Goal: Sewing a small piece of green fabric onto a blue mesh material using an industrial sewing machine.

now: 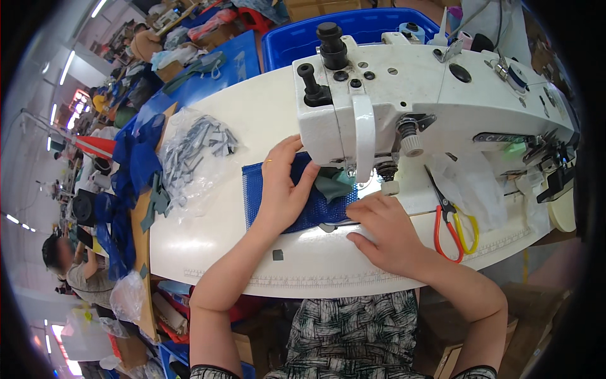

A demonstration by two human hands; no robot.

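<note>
My left hand (pixel 284 186) lies spread on the blue mesh (pixel 315 213) at the sewing machine (pixel 326 126); my right hand (pixel 388 230) curls by its edge (pinching or not, I can't tell). I'd best guide the green piece (pixel 332 187) flat.

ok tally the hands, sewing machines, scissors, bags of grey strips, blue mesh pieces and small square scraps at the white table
Hands, left hand and right hand: 2
Sewing machine: 1
Scissors: 1
Bag of grey strips: 1
Blue mesh piece: 1
Small square scrap: 1
Total: 7
</note>
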